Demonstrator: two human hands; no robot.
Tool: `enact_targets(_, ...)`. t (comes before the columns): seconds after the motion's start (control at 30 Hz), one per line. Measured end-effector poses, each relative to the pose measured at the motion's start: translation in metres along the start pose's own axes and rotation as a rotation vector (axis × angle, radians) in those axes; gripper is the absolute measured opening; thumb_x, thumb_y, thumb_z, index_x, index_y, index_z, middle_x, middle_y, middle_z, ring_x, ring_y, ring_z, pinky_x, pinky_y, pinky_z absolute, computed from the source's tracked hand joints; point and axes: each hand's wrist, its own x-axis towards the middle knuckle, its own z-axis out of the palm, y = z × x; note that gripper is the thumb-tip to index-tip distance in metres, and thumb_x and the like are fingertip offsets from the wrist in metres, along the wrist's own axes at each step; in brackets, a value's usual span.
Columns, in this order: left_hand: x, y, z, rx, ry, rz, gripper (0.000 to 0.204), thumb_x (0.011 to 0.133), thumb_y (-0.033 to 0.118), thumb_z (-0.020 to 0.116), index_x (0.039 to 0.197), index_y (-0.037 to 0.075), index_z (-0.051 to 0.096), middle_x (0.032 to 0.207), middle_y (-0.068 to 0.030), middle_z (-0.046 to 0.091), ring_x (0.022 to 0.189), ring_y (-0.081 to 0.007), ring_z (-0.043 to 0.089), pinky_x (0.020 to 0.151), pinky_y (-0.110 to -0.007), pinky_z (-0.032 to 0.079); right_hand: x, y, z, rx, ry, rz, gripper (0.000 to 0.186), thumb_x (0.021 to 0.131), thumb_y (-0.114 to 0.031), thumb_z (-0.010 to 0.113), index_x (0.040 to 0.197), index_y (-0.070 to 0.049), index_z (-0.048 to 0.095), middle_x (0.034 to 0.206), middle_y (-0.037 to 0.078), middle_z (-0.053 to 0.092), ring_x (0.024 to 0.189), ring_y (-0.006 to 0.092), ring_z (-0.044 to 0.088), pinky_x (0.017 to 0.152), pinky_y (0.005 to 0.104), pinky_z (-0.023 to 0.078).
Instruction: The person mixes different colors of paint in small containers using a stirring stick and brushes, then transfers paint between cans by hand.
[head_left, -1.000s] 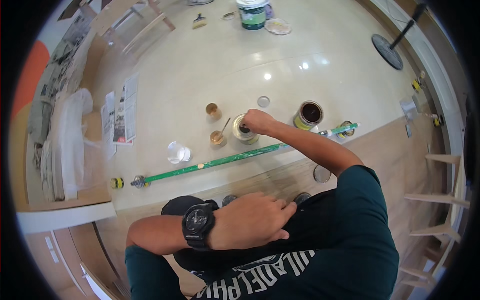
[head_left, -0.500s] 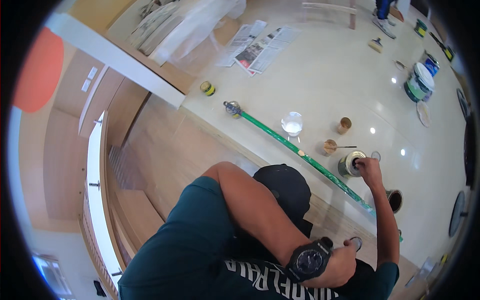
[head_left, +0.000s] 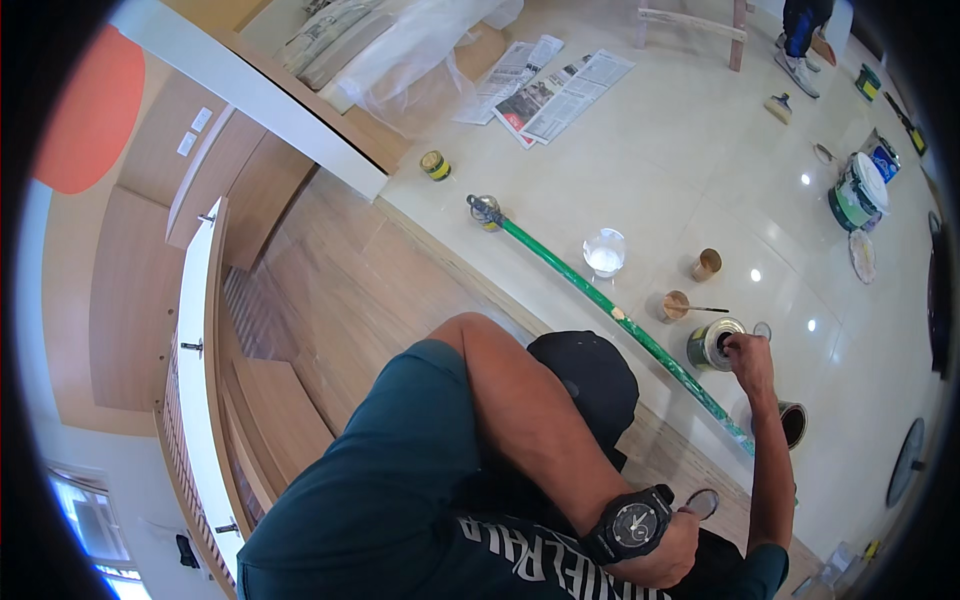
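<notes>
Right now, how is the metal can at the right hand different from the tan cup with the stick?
The metal can is larger than the tan cup. The right hand is at the can's mouth, while a thin stick juts from the cup. The can's rim looks silvery; the cup is brownish. Both stand on the pale tiled floor.

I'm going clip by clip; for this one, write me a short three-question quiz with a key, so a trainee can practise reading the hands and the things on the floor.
1. True or false: the black watch is on the wrist of the left hand.
2. Where are the fingertips of the right hand?
A) on the newspaper sheets
B) at the opening of the metal can
C) on the white-lidded bucket
3. Fill in: the long pole lying across the floor is mostly ____.

Key: 1 true; 2 B; 3 green.
</notes>
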Motion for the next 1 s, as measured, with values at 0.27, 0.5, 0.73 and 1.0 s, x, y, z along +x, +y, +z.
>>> enact_targets(0.27, -0.008, -0.011, 0.025, -0.130, 0.110, 0.108, 0.022, 0.081, 0.015, 0.064, 0.063, 0.002, 0.063, 0.060, -0.0139, 0.060, 0.052, -0.0287, 0.058, 0.047, -0.043, 0.044, -0.001, -0.002, -0.001, 0.047, -0.104, 0.031, 0.016, 0.079, 0.001, 0.073, 0.094, 0.002, 0.077, 0.083, 0.023, 0.074, 0.078, 0.0361, 0.075, 0.075, 0.0411, 0.060)
enact_targets(0.5, -0.011, -0.024, 0.059, -0.431, 0.246, 0.272, 0.024, 0.080, 0.015, 0.064, 0.059, 0.004, 0.062, 0.054, -0.0106, 0.057, 0.047, -0.0271, 0.054, 0.045, -0.041, 0.041, -0.002, 0.001, 0.003, 0.005, -0.015, 0.030, 0.016, 0.079, 0.000, 0.075, 0.095, 0.003, 0.077, 0.084, 0.024, 0.074, 0.079, 0.0349, 0.075, 0.075, 0.0413, 0.059)
enact_targets(0.73, -0.003, 0.007, 0.004, 0.078, 0.137, 0.152, 0.020, 0.082, 0.015, 0.063, 0.066, 0.004, 0.065, 0.058, -0.0089, 0.061, 0.049, -0.0257, 0.058, 0.047, -0.039, 0.047, -0.005, -0.005, -0.003, 0.028, -0.025, 0.015, 0.018, 0.080, 0.000, 0.075, 0.097, 0.003, 0.077, 0.083, 0.024, 0.074, 0.078, 0.0340, 0.076, 0.075, 0.0408, 0.059)
enact_targets(1.0, 0.003, 0.015, -0.005, 0.116, -0.182, 0.068, 0.024, 0.086, 0.020, 0.063, 0.074, 0.001, 0.072, 0.066, -0.0147, 0.069, 0.055, -0.0270, 0.067, 0.049, -0.039, 0.052, -0.006, 0.002, 0.000, 0.068, 0.026, 0.026, 0.017, 0.082, 0.001, 0.073, 0.098, 0.003, 0.077, 0.081, 0.022, 0.075, 0.074, 0.0293, 0.076, 0.071, 0.0367, 0.059)
